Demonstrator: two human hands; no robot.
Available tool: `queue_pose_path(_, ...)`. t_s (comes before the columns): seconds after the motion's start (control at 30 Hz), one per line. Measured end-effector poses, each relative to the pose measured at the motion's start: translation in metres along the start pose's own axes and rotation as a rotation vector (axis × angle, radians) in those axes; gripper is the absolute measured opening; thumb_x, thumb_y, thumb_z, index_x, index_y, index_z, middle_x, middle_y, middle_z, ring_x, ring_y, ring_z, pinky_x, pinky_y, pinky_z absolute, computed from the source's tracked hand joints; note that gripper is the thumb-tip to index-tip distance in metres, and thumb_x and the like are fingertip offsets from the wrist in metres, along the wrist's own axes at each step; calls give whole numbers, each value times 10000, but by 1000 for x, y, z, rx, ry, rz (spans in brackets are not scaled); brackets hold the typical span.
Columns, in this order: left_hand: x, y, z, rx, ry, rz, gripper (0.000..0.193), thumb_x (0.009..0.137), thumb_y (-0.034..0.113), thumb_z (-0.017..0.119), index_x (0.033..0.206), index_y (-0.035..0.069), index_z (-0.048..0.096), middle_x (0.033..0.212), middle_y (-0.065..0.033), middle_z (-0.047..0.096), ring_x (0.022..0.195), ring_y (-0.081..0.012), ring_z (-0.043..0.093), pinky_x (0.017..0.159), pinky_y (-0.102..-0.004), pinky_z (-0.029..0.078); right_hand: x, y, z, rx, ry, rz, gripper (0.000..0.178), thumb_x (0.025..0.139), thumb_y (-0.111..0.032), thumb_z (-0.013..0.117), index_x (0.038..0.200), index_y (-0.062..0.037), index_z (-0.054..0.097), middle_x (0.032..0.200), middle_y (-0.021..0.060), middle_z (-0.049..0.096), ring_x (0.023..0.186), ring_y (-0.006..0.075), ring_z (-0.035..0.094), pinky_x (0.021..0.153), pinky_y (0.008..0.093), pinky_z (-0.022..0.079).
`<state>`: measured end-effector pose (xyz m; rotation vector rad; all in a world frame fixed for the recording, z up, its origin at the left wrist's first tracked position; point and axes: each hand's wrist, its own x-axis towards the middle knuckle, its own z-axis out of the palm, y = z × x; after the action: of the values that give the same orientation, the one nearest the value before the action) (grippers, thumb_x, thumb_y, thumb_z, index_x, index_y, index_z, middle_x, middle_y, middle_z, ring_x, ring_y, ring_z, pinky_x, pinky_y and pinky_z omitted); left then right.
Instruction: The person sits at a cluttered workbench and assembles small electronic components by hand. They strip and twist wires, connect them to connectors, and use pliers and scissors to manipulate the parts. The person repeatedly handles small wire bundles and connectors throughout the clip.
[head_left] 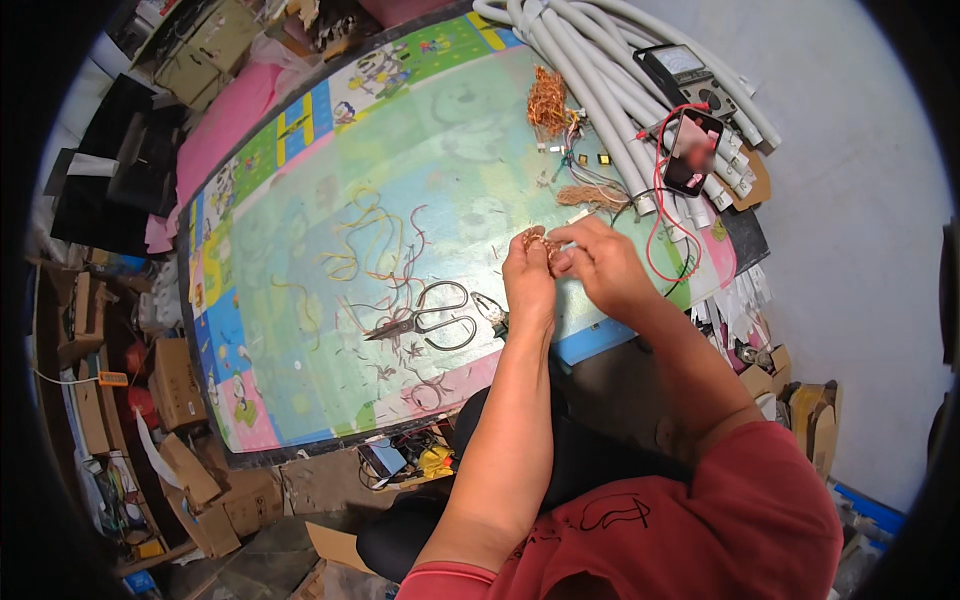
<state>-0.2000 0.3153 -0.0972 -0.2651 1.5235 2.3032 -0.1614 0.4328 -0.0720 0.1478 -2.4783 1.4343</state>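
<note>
Both of my hands meet over the right part of a colourful play-mat table (300, 200). My left hand (527, 275) pinches a small bundle of copper wire (537, 241) between its fingertips. My right hand (600, 262) closes on the same bundle from the right, fingers touching the left hand's. A pair of scissors (428, 318) lies open on the mat just left of my left wrist, and small pliers (492, 309) lie beside it. Loose stripped wire strands (375, 240) are scattered over the mat's middle.
A heap of copper wire (547, 102) and a row of white tubes (600, 80) lie at the far right. A multimeter (690, 75), a phone (692, 150) and a red test lead (658, 230) sit there too. Cardboard boxes (175, 385) crowd the floor at left.
</note>
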Motion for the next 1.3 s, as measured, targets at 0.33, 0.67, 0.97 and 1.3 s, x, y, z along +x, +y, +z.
queue_pose_path(0.33,3,-23,-5,491,-28,232,224,996,108,395,1147,-5,516,797,-55,552,607,-76,477,480,-247,375,46,13,-9,31,-239,144,398,811,-175,714,1141,9,591,967,149,599,791,208,616,659,285,508)
queue_pose_path(0.67,-2,1,-7,-49,2,-75,211,1007,112,383,1147,-44,405,903,-125,573,690,-158,569,597,-275,500,15,2,7,185,-36,352,75,829,-8,640,892,28,659,821,69,625,688,125,611,616,258,479)
queue_pose_path(0.97,12,-30,-17,236,173,133,217,993,124,415,1131,-20,501,954,-116,591,811,-181,576,710,-315,496,-12,-3,45,155,278,165,106,803,-52,658,908,-52,644,801,109,655,748,285,656,653,361,504)
queue_pose_path(1.3,8,-14,-14,-308,5,-53,228,1008,194,421,1112,-8,443,1064,-182,579,953,-261,588,855,-383,507,-18,4,57,14,377,209,132,803,-35,654,932,-46,679,883,129,659,753,306,645,671,371,515)
